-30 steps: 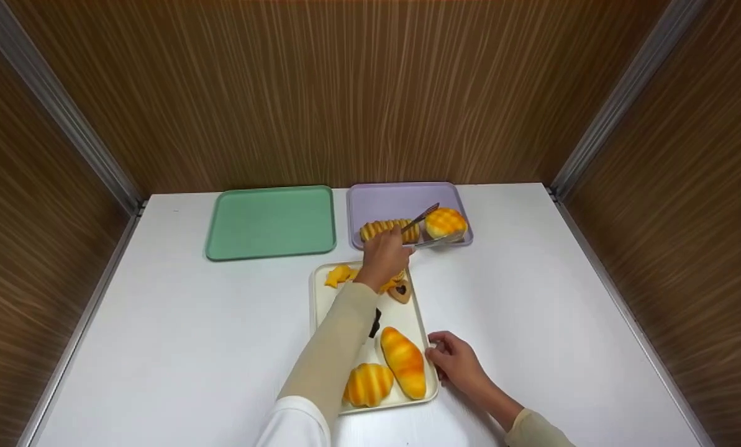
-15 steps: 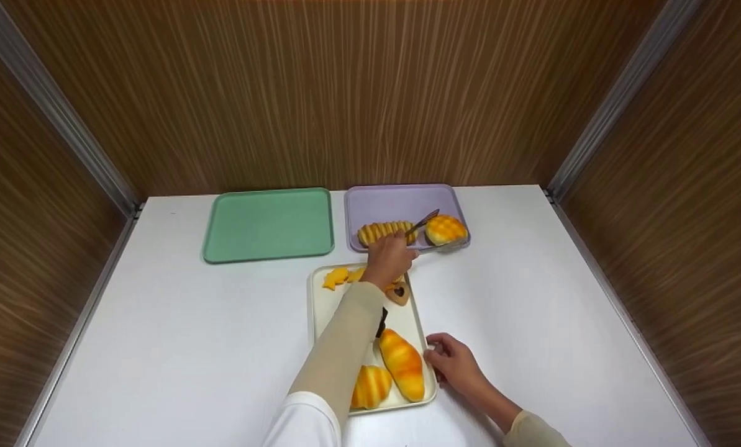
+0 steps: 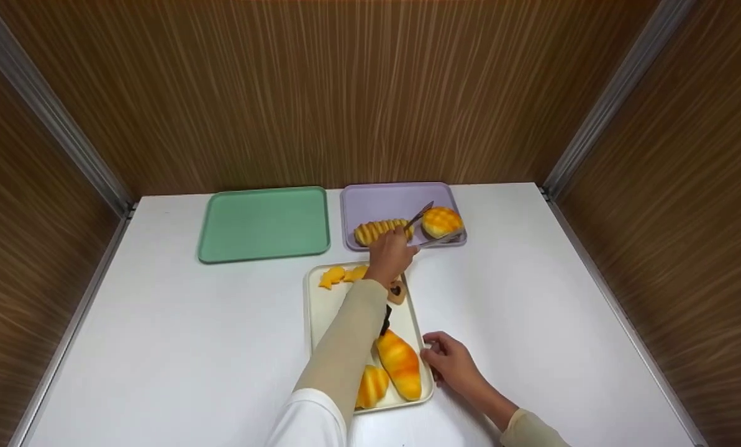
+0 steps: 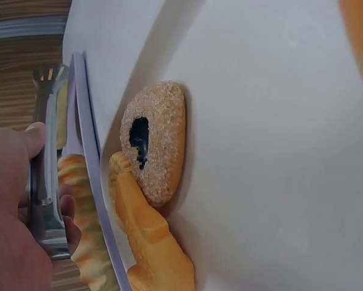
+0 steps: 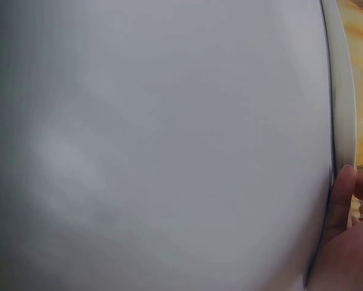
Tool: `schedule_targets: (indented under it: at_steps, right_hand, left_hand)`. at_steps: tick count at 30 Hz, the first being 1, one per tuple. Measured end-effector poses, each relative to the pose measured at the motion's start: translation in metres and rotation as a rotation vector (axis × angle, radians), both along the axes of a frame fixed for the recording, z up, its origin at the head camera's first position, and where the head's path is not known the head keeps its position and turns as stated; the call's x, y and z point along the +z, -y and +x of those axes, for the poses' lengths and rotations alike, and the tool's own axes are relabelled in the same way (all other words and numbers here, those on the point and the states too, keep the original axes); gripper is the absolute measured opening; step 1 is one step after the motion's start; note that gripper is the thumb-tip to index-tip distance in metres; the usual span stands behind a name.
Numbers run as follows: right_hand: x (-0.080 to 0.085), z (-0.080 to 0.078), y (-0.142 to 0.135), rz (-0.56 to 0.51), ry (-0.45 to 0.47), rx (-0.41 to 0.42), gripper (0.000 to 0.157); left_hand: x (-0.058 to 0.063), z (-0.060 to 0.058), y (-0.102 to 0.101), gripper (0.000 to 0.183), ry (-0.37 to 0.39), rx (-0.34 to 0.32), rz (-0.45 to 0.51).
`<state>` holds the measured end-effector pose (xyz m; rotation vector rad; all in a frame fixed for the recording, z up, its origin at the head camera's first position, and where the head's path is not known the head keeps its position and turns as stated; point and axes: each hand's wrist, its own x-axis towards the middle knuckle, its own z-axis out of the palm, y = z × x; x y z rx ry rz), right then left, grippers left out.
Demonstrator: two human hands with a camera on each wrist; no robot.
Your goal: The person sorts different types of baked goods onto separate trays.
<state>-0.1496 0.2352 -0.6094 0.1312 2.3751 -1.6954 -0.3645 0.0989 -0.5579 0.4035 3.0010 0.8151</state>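
My left hand (image 3: 390,253) grips metal tongs (image 4: 46,139) above the near edge of the purple tray (image 3: 386,195). The tongs' two arms are spread, one on each side of a round bun (image 3: 442,221) with a criss-cross top; whether they touch it is unclear. Beside it, a ridged long bread (image 3: 370,232) lies partly behind my left fingers. With thumb and fingers, my right hand (image 3: 460,367) pinches the right rim of the cream tray (image 3: 415,313). That tray bears a long roll (image 3: 401,365), a striped bread (image 3: 372,386), a heart-dented cookie (image 4: 160,142) and yellow fish-shaped pieces (image 3: 333,277).
A green tray (image 3: 264,223) stands at the back left, beside the purple one. My left forearm (image 3: 345,338) crosses over the cream tray and hides part of it, including most of a dark piece (image 3: 386,320). Wood-grain panels enclose the white table (image 3: 531,298).
My left hand and forearm have shifted slightly right, and the sleeve covers more of the striped bread. The tongs stay around the round bun. My right hand keeps its place at the rim.
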Motion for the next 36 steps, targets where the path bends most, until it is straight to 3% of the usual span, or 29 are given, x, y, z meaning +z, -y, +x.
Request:
schedule_targets:
  at_steps: [10, 15, 24, 31, 36]
  right_hand:
    - [-0.001, 0.000, 0.001, 0.025, 0.003, -0.005, 0.032]
    - [-0.001, 0.001, 0.000, 0.029, 0.009, 0.003, 0.033]
    - [-0.001, 0.000, -0.001, 0.027, -0.004, 0.017, 0.032]
    - [-0.001, 0.001, -0.002, 0.039, -0.002, -0.013, 0.030]
    - [-0.001, 0.000, -0.001, 0.044, -0.003, -0.012, 0.030]
  left_hand:
    - [-0.004, 0.001, 0.006, 0.073, 0.043, -0.004, 0.136]
    - [-0.004, 0.003, 0.010, 0.072, 0.033, -0.017, 0.144]
    - [0.008, 0.014, 0.024, 0.069, 0.057, -0.085, 0.220]
    - [0.017, 0.025, 0.037, 0.057, 0.053, -0.090, 0.340]
    - [0.022, 0.036, 0.044, 0.068, 0.051, -0.087, 0.359]
